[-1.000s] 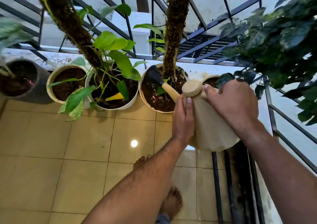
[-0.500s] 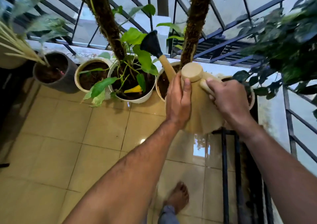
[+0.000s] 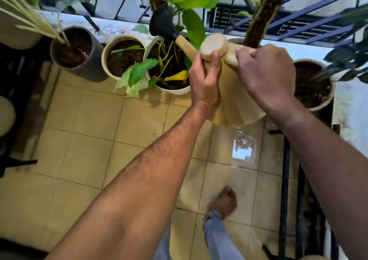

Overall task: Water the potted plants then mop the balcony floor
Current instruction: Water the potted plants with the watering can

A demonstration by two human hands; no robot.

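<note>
Both hands hold a beige watering can (image 3: pixel 235 100) above the tiled floor. My left hand (image 3: pixel 205 82) grips its neck just under the round cap, and my right hand (image 3: pixel 266 74) is closed on the handle. The can's black rose (image 3: pixel 162 23) points up and left over a white pot with a leafy green plant (image 3: pixel 171 70). Left of it stand a cream pot (image 3: pixel 123 57) and a grey pot (image 3: pixel 74 53). A pot with a mossy pole (image 3: pixel 264 14) is mostly hidden behind the can. Another pot (image 3: pixel 312 84) sits at the right.
Beige floor tiles (image 3: pixel 83 140) spread below, with a wet reflective patch (image 3: pixel 243 150) under the can. My bare foot (image 3: pixel 223 202) stands near the bottom centre. A dark metal railing (image 3: pixel 284 190) runs along the right; a railing and ledge (image 3: pixel 111 23) back the pots.
The can has swung left, away from the mossy-pole pot, and its rose now sits over the leafy plant's pot. The view has shifted left, showing more pots. My foot has stepped forward.
</note>
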